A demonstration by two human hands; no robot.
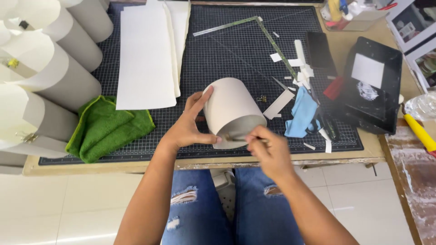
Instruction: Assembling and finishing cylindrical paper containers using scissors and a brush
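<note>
Grey card tube (pixel 231 109) lies tilted above the cutting mat (pixel 218 59). Left hand (pixel 188 129) wraps its side, grip closed on it; right hand (pixel 268 152) pinches the tube's lower rim, beside a green cloth (pixel 109 127).

Bright even light, soft shadows; right hand (pixel 269 152) motion-blurred.

We cannot make out what our right hand (pixel 268 152) pinches at the near rim of the rolled grey card cylinder (pixel 231 111), since motion blurs the fingers. Our left hand (pixel 188 127) covers part of that cylinder's side. The large rolled grey card tubes (pixel 50 68) at the worktop's left edge are cut off by the frame, as is the yellow-handled tool (pixel 420 132) at the right edge.
</note>
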